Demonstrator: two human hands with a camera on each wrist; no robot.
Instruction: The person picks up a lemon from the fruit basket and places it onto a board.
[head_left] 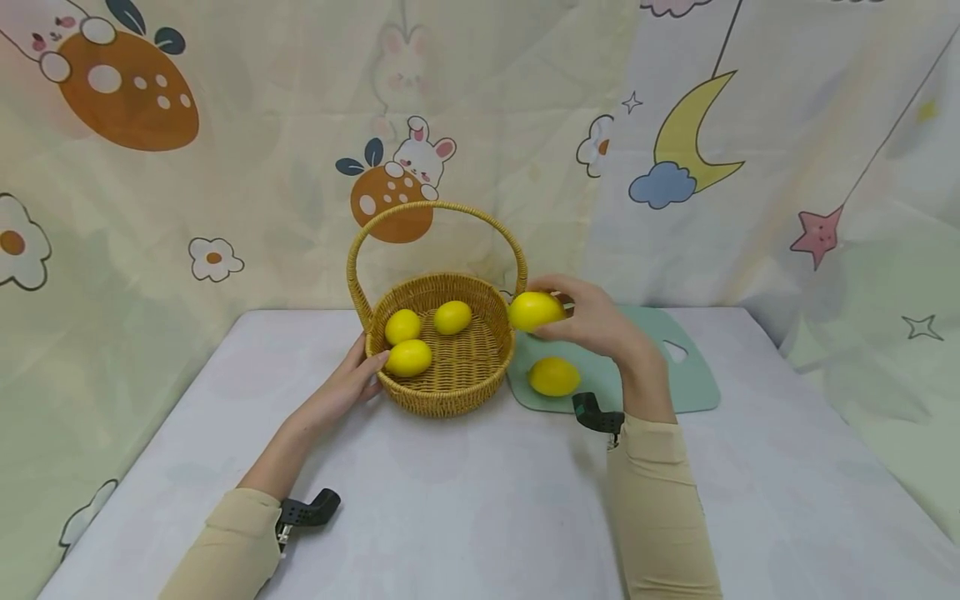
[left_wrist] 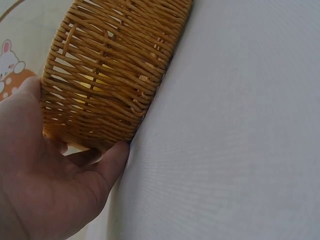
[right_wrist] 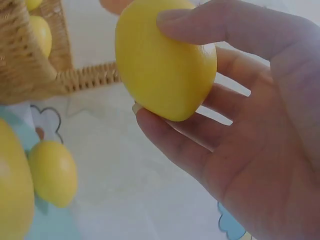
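A round wicker basket (head_left: 442, 404) with a tall arched handle stands on the table, several lemons inside, among them a lemon (head_left: 453, 317) towards the back. My left hand (head_left: 348, 375) grips its left side, thumb at the rim and fingers against the outer wall, seen closer in the left wrist view. Beside the basket's right rim my right hand (head_left: 592, 317) holds a lemon (right_wrist: 167, 60) between thumb and fingers, raised above a mint-green cutting board (head_left: 693, 379). On that board lies a lemon (head_left: 554, 377); a smaller-looking lemon (right_wrist: 52, 172) shows beyond it in the right wrist view.
A white cloth covers the table (head_left: 465, 517). Behind it hangs a patterned curtain (head_left: 285, 167) with rabbits, a moon and flowers. The basket handle (head_left: 438, 205) arches high between the hands. The cutting board has a cut-out grip at its right end.
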